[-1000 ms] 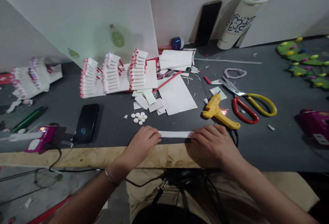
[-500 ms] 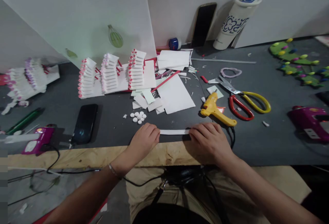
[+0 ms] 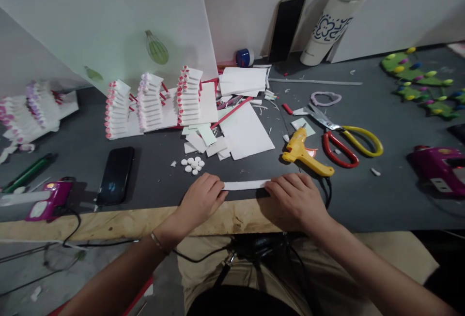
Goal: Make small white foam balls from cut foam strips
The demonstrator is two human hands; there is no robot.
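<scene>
A narrow white strip (image 3: 245,186) lies level along the front of the dark tabletop, stretched between my two hands. At its left end, my left hand (image 3: 203,195) is closed on it, the fingers bent over the end. My right hand (image 3: 295,191) pinches the other end, its fingertips pressed together. Both ends are hidden under my fingers. Just beyond my left hand sits a small heap of white discs (image 3: 193,165). A yellow hot glue gun (image 3: 307,155) rests close behind my right hand, beside scissors (image 3: 332,127) with one red and one yellow handle.
Rows of white rolled pieces with pink tips (image 3: 151,105) stand on boards behind, near white paper sheets (image 3: 247,134). A phone (image 3: 115,175) lies left. At the back are a tumbler (image 3: 329,30) and a leaning phone (image 3: 286,28). Purple power sockets (image 3: 439,171) sit right.
Both hands keep their hold on the white strip with almost no movement. The view has shifted slightly, so the things on the left appear a little further left.
</scene>
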